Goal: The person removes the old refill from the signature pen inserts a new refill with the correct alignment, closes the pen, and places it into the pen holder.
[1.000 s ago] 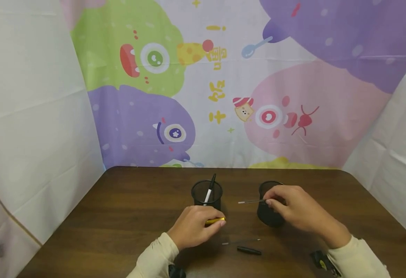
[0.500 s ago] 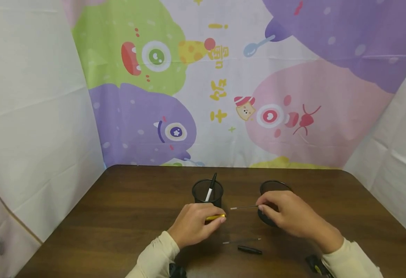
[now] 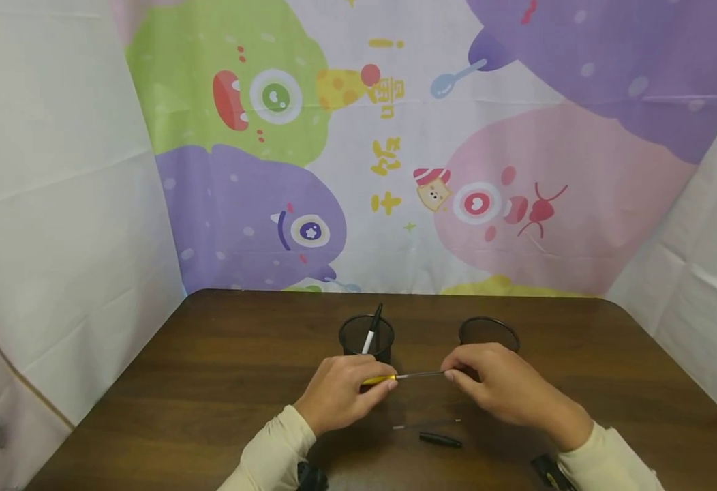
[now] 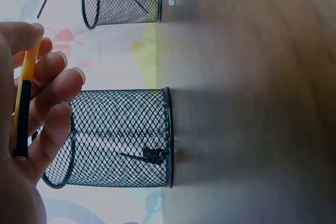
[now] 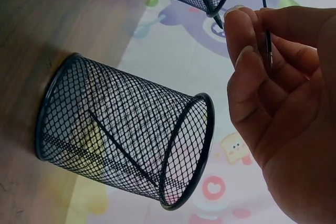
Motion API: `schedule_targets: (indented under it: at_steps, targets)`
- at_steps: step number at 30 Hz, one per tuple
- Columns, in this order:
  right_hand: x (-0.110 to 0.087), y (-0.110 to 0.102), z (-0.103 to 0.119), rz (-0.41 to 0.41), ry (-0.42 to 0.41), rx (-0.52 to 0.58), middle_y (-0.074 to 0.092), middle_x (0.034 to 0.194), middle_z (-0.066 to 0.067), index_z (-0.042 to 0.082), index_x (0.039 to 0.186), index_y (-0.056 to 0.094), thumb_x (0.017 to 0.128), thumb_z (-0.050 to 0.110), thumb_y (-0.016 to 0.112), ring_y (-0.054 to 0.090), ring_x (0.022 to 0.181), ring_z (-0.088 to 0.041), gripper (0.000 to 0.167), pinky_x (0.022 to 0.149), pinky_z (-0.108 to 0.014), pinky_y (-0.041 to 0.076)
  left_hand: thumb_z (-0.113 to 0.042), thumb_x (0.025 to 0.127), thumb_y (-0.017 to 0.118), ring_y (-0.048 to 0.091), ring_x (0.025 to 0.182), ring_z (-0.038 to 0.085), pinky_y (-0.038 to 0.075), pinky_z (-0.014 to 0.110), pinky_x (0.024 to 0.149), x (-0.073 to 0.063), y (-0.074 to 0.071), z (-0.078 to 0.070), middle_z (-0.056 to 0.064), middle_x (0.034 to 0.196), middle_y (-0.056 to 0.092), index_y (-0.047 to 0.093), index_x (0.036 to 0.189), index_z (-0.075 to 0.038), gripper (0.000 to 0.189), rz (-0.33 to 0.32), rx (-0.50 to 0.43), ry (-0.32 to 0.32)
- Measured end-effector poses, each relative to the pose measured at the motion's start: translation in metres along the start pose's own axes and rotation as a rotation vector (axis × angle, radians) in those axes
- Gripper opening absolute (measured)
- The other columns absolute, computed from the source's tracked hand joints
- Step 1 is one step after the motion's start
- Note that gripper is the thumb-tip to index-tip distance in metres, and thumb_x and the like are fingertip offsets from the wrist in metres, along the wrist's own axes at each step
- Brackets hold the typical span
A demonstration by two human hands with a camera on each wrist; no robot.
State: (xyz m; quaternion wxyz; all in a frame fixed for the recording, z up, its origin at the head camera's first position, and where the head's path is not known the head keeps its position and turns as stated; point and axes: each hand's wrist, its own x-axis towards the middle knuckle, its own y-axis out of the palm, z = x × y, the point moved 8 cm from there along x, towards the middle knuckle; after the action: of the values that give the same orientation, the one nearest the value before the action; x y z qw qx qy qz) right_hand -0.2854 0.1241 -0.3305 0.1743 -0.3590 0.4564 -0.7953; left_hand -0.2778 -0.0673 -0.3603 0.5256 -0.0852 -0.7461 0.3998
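My left hand (image 3: 347, 395) holds a yellow pen barrel (image 4: 26, 87) with a black lower part, its open end pointing right past the thumb. Between the thumb and fingertips of my right hand (image 3: 506, 385) is a thin dark pen refill (image 3: 422, 374). The refill's pale end lines up with the barrel's opening, right at its rim in the head view. The refill's other end, metal-tipped, reaches back under the right palm in the right wrist view. On the table in front of both hands lie a second refill (image 3: 426, 424) and a short black pen part (image 3: 441, 440).
Behind my left hand stands a black mesh pen cup (image 3: 366, 334) with a black-and-white marker (image 3: 372, 330) leaning in it. Another mesh cup (image 5: 123, 129), behind my right hand, contains a thin dark stick (image 5: 123, 148). A printed curtain (image 3: 389, 259) hangs beyond the table's far edge.
My right hand has moved left and slightly down from the right cup, bringing the refill's pale end to the yellow barrel's opening. The left hand has barely moved.
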Motion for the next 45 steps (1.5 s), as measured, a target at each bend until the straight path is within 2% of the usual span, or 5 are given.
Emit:
schedule_targets:
  at_steps: [14, 22, 26, 33, 45]
  targets:
    - [0.001, 0.006, -0.001, 0.01, -0.009, 0.005, 0.064, 0.087, 0.02, 0.021, 0.095, 0.073, 0.093, 0.012, 0.071, 0.058, 0.076, 0.001, 0.009, 0.069, -0.027, 0.052, -0.023, 0.091, 0.074, 0.053, 0.061, 0.0, 0.043, 0.019, 0.056, 0.0, 0.001, 0.0, -0.012, 0.083, 0.067, 0.076, 0.097, -0.018, 0.008, -0.003, -0.004, 0.004]
    - [0.0, 0.01, -0.001, 0.032, 0.004, 0.039, 0.064, 0.088, 0.019, 0.02, 0.096, 0.072, 0.094, 0.012, 0.07, 0.059, 0.078, 0.001, 0.009, 0.07, -0.032, 0.054, -0.024, 0.092, 0.073, 0.055, 0.065, -0.002, 0.044, 0.016, 0.058, 0.001, 0.005, -0.002, -0.01, 0.085, 0.069, 0.076, 0.097, -0.017, 0.009, 0.038, -0.028, -0.006]
    - [0.001, 0.014, 0.001, 0.048, -0.001, 0.056, 0.065, 0.09, 0.019, 0.02, 0.098, 0.072, 0.095, 0.012, 0.069, 0.06, 0.079, 0.002, 0.009, 0.071, -0.029, 0.054, -0.026, 0.093, 0.073, 0.057, 0.068, -0.002, 0.046, 0.016, 0.059, 0.001, 0.007, -0.003, -0.01, 0.086, 0.07, 0.077, 0.097, -0.018, 0.01, 0.053, -0.019, -0.002]
    - [0.003, 0.02, 0.008, 0.029, -0.049, 0.066, 0.066, 0.088, 0.019, 0.022, 0.098, 0.072, 0.096, 0.015, 0.069, 0.058, 0.073, 0.002, 0.008, 0.066, -0.025, 0.052, -0.026, 0.093, 0.072, 0.057, 0.066, -0.001, 0.045, 0.015, 0.057, 0.003, 0.008, -0.007, -0.01, 0.086, 0.07, 0.077, 0.097, -0.016, 0.011, 0.042, -0.022, 0.015]
    - [0.003, 0.03, 0.019, -0.005, -0.112, 0.096, 0.066, 0.087, 0.018, 0.02, 0.097, 0.072, 0.096, 0.014, 0.068, 0.056, 0.071, 0.004, 0.007, 0.064, -0.023, 0.05, -0.026, 0.094, 0.07, 0.056, 0.065, -0.004, 0.044, 0.012, 0.058, 0.004, 0.013, -0.013, -0.01, 0.084, 0.07, 0.077, 0.095, -0.017, 0.012, 0.092, -0.041, 0.008]
